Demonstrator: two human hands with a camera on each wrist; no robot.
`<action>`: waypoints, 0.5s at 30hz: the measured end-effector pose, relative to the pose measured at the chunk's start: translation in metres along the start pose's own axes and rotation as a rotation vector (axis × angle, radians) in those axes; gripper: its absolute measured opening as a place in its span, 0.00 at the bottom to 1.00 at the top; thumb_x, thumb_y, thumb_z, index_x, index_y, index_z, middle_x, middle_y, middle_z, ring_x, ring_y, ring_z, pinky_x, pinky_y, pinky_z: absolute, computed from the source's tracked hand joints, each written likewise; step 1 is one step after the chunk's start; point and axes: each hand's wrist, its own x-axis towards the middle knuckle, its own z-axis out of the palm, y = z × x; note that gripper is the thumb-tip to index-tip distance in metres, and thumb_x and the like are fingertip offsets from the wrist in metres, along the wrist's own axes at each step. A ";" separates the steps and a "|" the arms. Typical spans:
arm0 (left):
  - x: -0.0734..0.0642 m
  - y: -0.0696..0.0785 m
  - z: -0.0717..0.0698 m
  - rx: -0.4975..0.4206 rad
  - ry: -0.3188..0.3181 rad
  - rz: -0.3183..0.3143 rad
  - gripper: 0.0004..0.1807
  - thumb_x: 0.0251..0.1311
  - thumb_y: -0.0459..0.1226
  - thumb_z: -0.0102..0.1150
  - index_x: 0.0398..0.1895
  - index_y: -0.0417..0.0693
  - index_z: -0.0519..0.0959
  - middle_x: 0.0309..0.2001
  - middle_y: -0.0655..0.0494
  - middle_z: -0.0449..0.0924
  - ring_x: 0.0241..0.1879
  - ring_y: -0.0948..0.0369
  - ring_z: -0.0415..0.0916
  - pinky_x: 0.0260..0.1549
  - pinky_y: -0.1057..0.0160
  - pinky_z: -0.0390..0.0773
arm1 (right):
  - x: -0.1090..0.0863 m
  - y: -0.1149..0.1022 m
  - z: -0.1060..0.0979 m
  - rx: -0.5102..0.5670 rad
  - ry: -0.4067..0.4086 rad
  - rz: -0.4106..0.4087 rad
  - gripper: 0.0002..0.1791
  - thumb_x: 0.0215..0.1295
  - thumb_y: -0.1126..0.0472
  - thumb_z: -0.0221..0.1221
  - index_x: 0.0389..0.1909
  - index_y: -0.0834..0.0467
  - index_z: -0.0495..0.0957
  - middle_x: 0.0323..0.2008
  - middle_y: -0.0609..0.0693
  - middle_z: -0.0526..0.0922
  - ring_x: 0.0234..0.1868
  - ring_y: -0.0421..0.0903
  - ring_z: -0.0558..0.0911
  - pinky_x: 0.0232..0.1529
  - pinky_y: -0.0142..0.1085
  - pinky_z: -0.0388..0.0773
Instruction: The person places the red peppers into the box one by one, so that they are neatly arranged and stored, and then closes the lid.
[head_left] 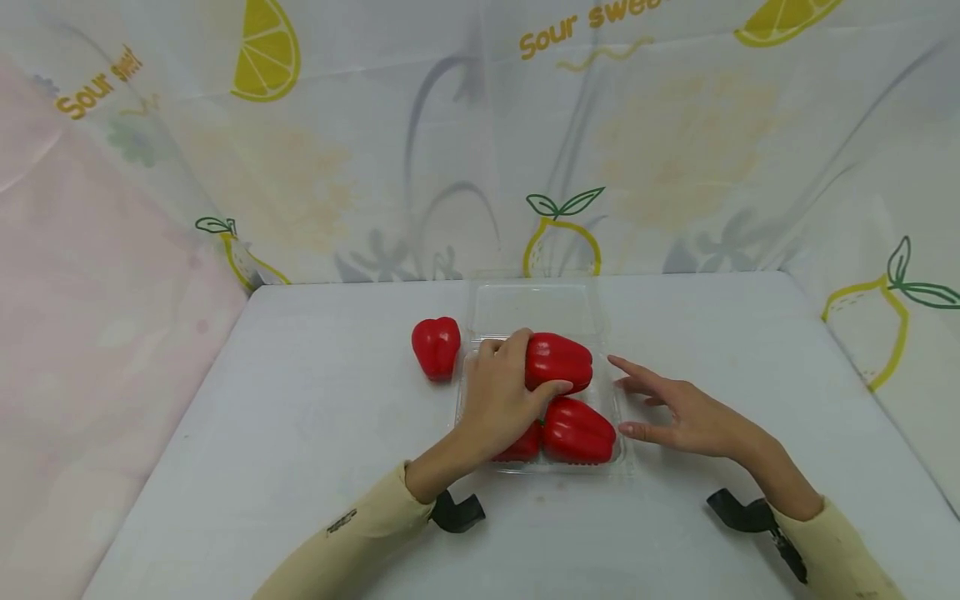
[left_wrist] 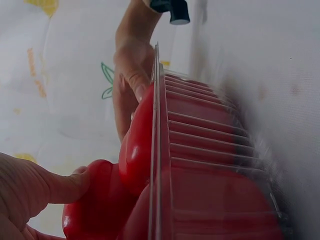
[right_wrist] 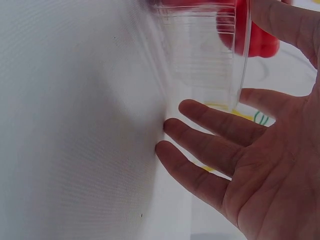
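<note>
My left hand (head_left: 498,396) grips a red bell pepper (head_left: 558,361) over the clear plastic clamshell box (head_left: 618,454), fingers on its far side and thumb on the near side. Nearer to me in the box lie another red bell pepper (head_left: 579,431) and one (head_left: 521,446) partly hidden by my left wrist. In the left wrist view, the held pepper (left_wrist: 95,200) sits higher than the box rim, against the other peppers. My right hand (head_left: 678,417) is at the box's right side with its fingers spread; the right wrist view shows the palm (right_wrist: 280,175) holding nothing.
A separate red bell pepper (head_left: 437,347) stands on the white table (head_left: 315,400), left of the box. The box's transparent lid (head_left: 536,307) lies folded back toward the rear edge. Behind the table hangs a lemon-print cloth (head_left: 465,150).
</note>
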 end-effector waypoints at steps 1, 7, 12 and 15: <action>0.000 0.001 0.001 -0.007 -0.006 -0.004 0.40 0.52 0.51 0.72 0.64 0.47 0.66 0.50 0.54 0.76 0.53 0.54 0.67 0.46 0.51 0.73 | 0.000 0.000 0.000 -0.001 0.000 0.000 0.47 0.60 0.45 0.66 0.76 0.52 0.54 0.61 0.58 0.75 0.59 0.57 0.76 0.50 0.55 0.78; 0.003 0.006 0.007 -0.015 -0.031 -0.020 0.40 0.53 0.51 0.72 0.65 0.47 0.65 0.52 0.54 0.75 0.55 0.54 0.66 0.50 0.49 0.69 | 0.000 0.000 0.000 0.000 -0.002 0.014 0.48 0.59 0.45 0.65 0.76 0.52 0.54 0.61 0.58 0.75 0.59 0.58 0.76 0.49 0.56 0.78; 0.006 0.009 0.011 -0.004 -0.046 -0.016 0.40 0.52 0.50 0.73 0.64 0.48 0.65 0.52 0.54 0.75 0.55 0.54 0.66 0.51 0.49 0.67 | 0.000 0.000 0.001 -0.005 0.000 0.022 0.48 0.58 0.44 0.66 0.76 0.51 0.54 0.62 0.58 0.75 0.59 0.58 0.76 0.49 0.56 0.78; 0.006 0.010 0.013 0.006 -0.037 -0.002 0.39 0.52 0.49 0.73 0.63 0.48 0.65 0.51 0.54 0.75 0.55 0.54 0.66 0.52 0.48 0.68 | 0.001 -0.001 0.000 -0.002 0.002 0.018 0.48 0.59 0.44 0.66 0.76 0.51 0.54 0.62 0.58 0.75 0.59 0.58 0.77 0.49 0.57 0.78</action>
